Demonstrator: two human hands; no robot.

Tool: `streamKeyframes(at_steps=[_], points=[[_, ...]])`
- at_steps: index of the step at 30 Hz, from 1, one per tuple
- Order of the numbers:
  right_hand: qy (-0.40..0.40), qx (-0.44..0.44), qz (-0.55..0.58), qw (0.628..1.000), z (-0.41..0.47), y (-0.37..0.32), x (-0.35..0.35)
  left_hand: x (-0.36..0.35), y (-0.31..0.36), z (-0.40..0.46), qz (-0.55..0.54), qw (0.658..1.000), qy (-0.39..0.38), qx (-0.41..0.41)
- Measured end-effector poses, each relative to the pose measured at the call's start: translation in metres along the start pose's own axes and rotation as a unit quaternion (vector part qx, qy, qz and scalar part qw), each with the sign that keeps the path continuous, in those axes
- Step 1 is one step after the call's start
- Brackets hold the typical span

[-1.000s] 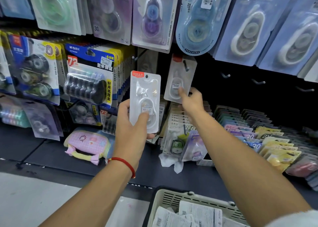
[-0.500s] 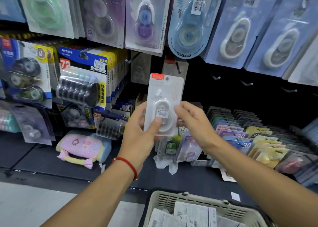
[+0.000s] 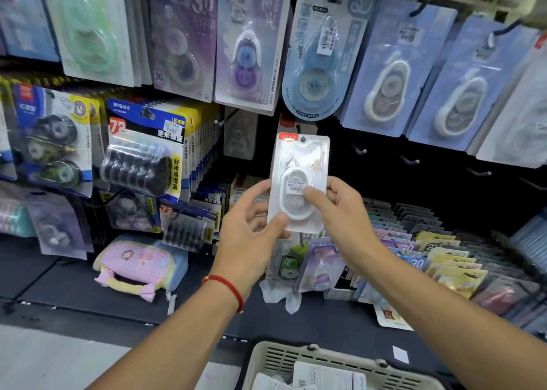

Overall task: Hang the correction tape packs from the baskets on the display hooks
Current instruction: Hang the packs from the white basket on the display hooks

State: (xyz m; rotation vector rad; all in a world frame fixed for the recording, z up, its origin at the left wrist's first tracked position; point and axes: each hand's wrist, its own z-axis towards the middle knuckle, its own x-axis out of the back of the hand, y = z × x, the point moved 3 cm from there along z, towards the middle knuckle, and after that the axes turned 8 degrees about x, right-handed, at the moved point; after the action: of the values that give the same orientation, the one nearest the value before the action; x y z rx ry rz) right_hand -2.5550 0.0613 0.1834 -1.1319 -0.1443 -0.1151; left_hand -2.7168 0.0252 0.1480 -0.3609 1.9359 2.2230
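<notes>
Display wall: dark backing panel, fills the upper part of the head view. Top row hung with large blister cards: a green pack at the left end, purple packs at centre, a blue teardrop pack just right of them, pale blue cards with white dispensers toward the right edge.

Second row, left half of the wall: blue-and-yellow multi-roll packs, many deep on their hooks. Right half: bare display hooks projecting from the panel, well apart from each other.

Shelf: dark, below the wall. Rows of small coloured cards stand along its right side. A pink and yellow pouch lies toward its left.

Basket: beige, slotted wall, at the bottom edge of the view, below the shelf front. White packs lie inside.

Left hand: red cord at the wrist. Thumb pressed on the lower front of the correction tape pack, other fingers curled behind its left edge.

Right hand: thumb across the front near the price label, fingers curled behind the right edge.

Correction tape pack: white card, clear blister, white dispenser, red strip and hang hole at top. Held upright between both hands, in front of the wall at centre, below the blue teardrop pack, left of the bare display hooks. Not on any hook.
</notes>
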Motion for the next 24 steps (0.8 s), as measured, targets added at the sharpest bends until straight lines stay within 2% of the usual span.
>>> streamKeyframes(at_steps=[6, 13, 16, 17, 19, 21, 23, 24], points=[[0.043, 0.037, -0.041, 0.998, 0.0, 0.01, 0.001, 0.002, -0.007, 0.006, 0.016, 1.0, 0.016, 0.01], [0.104, 0.035, -0.196, 0.974, 0.059, 0.046, -0.017, 0.006, -0.029, 0.029, 0.155, 0.986, 0.017, 0.053], [0.091, 0.003, -0.24, 0.967, 0.084, 0.059, -0.015, 0.007, -0.036, 0.032, 0.216, 0.974, 0.028, 0.057], [0.083, -0.002, -0.285, 0.955, 0.087, 0.063, -0.014, 0.007, -0.037, 0.031, 0.24, 0.969, 0.03, 0.051], [0.089, 0.012, -0.409, 0.908, 0.084, 0.066, -0.013, 0.009, -0.036, 0.031, 0.287, 0.957, 0.031, 0.033], [0.093, 0.148, -0.49, 0.854, 0.073, 0.064, -0.017, 0.013, -0.035, 0.032, 0.331, 0.943, 0.03, 0.017], [0.02, 0.301, -0.546, 0.781, 0.07, 0.067, -0.022, 0.016, -0.035, 0.033, 0.369, 0.929, 0.024, 0.003], [-0.031, 0.325, -0.578, 0.748, 0.073, 0.071, -0.025, 0.018, -0.035, 0.033, 0.381, 0.924, 0.022, 0.0]])
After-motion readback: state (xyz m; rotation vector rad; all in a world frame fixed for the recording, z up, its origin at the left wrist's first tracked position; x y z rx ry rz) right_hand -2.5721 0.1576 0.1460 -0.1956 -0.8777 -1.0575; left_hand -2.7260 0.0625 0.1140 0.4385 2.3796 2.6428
